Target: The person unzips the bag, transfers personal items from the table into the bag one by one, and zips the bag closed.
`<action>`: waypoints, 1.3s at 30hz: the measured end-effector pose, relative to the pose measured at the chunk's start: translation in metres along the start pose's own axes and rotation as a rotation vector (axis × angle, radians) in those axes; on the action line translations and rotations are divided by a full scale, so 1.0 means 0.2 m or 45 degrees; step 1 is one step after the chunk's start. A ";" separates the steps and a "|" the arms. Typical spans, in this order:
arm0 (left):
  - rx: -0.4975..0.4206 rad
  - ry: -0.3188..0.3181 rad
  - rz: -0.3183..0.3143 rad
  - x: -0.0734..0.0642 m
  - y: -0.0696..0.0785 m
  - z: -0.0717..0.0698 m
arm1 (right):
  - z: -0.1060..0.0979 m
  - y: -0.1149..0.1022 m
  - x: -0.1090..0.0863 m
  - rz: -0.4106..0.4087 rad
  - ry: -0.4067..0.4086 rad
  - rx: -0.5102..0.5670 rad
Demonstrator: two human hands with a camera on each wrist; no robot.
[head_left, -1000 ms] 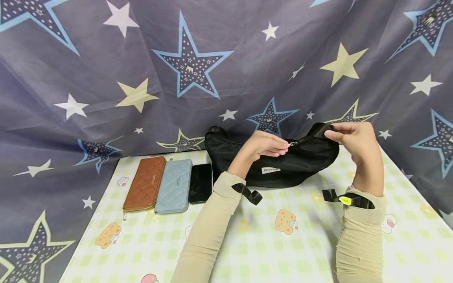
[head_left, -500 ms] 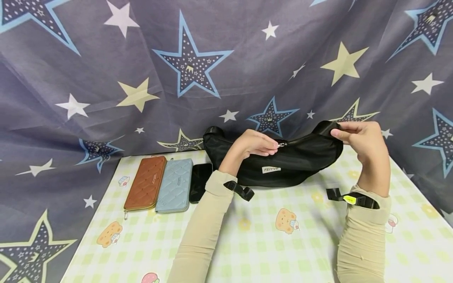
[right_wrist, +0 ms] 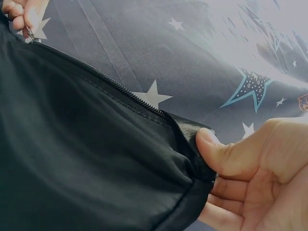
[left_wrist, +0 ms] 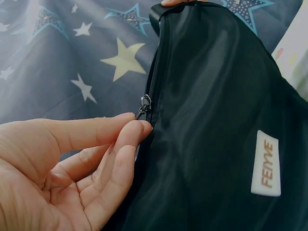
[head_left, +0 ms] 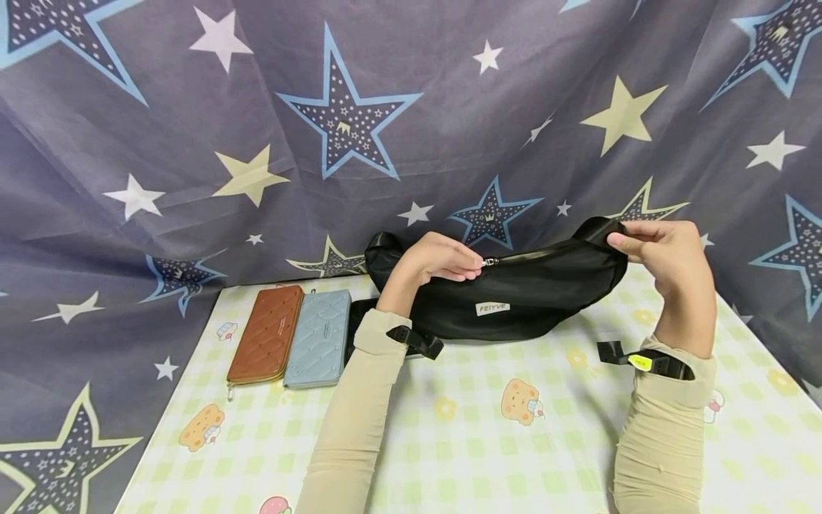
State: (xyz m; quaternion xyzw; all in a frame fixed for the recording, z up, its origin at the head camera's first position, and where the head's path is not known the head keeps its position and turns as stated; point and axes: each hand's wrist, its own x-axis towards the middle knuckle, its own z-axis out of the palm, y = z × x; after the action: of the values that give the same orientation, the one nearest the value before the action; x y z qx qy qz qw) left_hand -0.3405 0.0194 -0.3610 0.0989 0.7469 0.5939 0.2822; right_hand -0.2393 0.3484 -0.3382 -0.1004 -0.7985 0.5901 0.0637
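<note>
A black bag point(head_left: 533, 293) with a small white FEIYVE label point(head_left: 492, 308) stands at the back of the table. My left hand point(head_left: 439, 258) pinches the metal zipper pull point(left_wrist: 144, 104) at the bag's top edge, between thumb and forefinger. To the right of the slider the zipper teeth point(right_wrist: 115, 86) are parted. At the bag's upper right end, my right hand point(head_left: 671, 260) grips the black fabric beside the strap, thumb on the near side in the right wrist view. The bag's inside is hidden.
A brown quilted wallet point(head_left: 266, 334) and a light blue one point(head_left: 317, 339) lie side by side at the left. Next to them a black phone point(head_left: 357, 314) is mostly covered by my left forearm. A star-patterned curtain point(head_left: 359, 200) hangs directly behind the bag.
My left hand has moved left along the bag's top edge with the zipper pull, and the parted stretch has lengthened. My right hand has shifted slightly right, drawing the bag's end along.
</note>
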 end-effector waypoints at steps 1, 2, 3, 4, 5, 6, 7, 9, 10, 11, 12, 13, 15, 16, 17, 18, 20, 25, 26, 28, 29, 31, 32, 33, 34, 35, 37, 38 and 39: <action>0.005 0.005 0.000 -0.01 0.00 -0.01 | 0.00 0.00 0.00 0.002 -0.003 0.007; 0.008 0.010 -0.001 -0.01 -0.01 -0.02 | 0.00 0.00 0.00 0.003 -0.002 0.008; 0.014 0.013 -0.001 -0.01 -0.01 -0.03 | 0.00 0.00 0.00 0.006 -0.005 0.014; 0.022 0.016 -0.001 -0.02 -0.02 -0.04 | 0.00 0.00 0.00 0.006 -0.007 0.018; 0.025 0.018 0.000 -0.02 -0.03 -0.05 | 0.01 0.00 0.00 0.007 -0.005 0.019; 0.034 0.019 0.000 -0.02 -0.03 -0.06 | 0.01 0.01 0.00 0.009 -0.005 0.023; 0.042 0.020 0.001 -0.03 -0.04 -0.07 | 0.01 0.01 0.00 0.011 -0.005 0.024; 0.058 0.021 0.003 -0.03 -0.04 -0.08 | 0.01 0.01 0.00 0.012 -0.008 0.028; 0.067 0.021 0.005 -0.04 -0.05 -0.09 | 0.01 0.01 0.00 0.013 -0.008 0.028; 0.075 0.022 0.007 -0.04 -0.05 -0.10 | 0.00 0.01 0.00 0.015 -0.011 0.028; 0.083 0.024 0.008 -0.04 -0.05 -0.11 | 0.00 0.01 0.00 0.017 -0.011 0.027; 0.087 0.025 0.010 -0.04 -0.05 -0.12 | 0.00 0.01 -0.01 0.020 -0.014 0.025; 0.098 0.030 0.008 -0.05 -0.05 -0.13 | -0.01 0.01 -0.01 0.026 -0.019 0.026; 0.105 0.033 0.007 -0.06 -0.05 -0.14 | -0.01 0.01 -0.01 0.028 -0.021 0.024; 0.111 0.037 0.004 -0.06 -0.05 -0.14 | -0.01 0.01 -0.01 0.033 -0.026 0.028; 0.113 0.039 0.000 -0.07 -0.05 -0.15 | -0.02 0.01 -0.01 0.037 -0.030 0.032; 0.130 0.043 -0.009 -0.08 -0.04 -0.17 | -0.02 0.01 -0.01 0.037 -0.032 0.040; 0.161 0.041 -0.031 -0.10 -0.04 -0.21 | -0.01 0.01 -0.01 0.022 -0.021 0.043; 0.165 0.041 -0.034 -0.10 -0.04 -0.21 | -0.01 0.01 -0.01 0.019 -0.020 0.042; 0.167 0.043 -0.037 -0.11 -0.04 -0.23 | -0.01 0.01 0.00 0.020 -0.022 0.046; 0.169 0.045 -0.039 -0.11 -0.04 -0.24 | -0.01 0.01 0.00 0.021 -0.022 0.047; 0.174 0.054 -0.042 -0.12 -0.04 -0.25 | -0.01 0.01 0.00 0.023 -0.022 0.042; 0.177 0.060 -0.043 -0.12 -0.05 -0.26 | -0.01 0.01 0.00 0.024 -0.021 0.038; 0.179 0.064 -0.042 -0.13 -0.05 -0.27 | -0.01 0.01 0.00 0.024 -0.020 0.036; 0.182 0.066 -0.042 -0.13 -0.05 -0.28 | -0.01 0.01 0.00 0.024 -0.018 0.033; 0.186 0.071 -0.040 -0.14 -0.05 -0.29 | -0.01 0.01 0.00 0.025 -0.018 0.030; 0.189 0.083 -0.037 -0.14 -0.06 -0.30 | -0.01 0.01 0.00 0.026 -0.018 0.034; 0.188 0.087 -0.036 -0.15 -0.06 -0.31 | -0.01 0.01 0.00 0.027 -0.019 0.037; 0.186 0.092 -0.036 -0.15 -0.07 -0.31 | -0.01 0.01 0.00 0.029 -0.020 0.041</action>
State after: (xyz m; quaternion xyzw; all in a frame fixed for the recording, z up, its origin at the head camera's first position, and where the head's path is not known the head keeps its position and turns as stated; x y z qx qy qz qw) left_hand -0.3472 -0.0509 -0.3560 0.0873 0.7992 0.5369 0.2556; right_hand -0.2378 0.3514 -0.3395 -0.1039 -0.7882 0.6043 0.0522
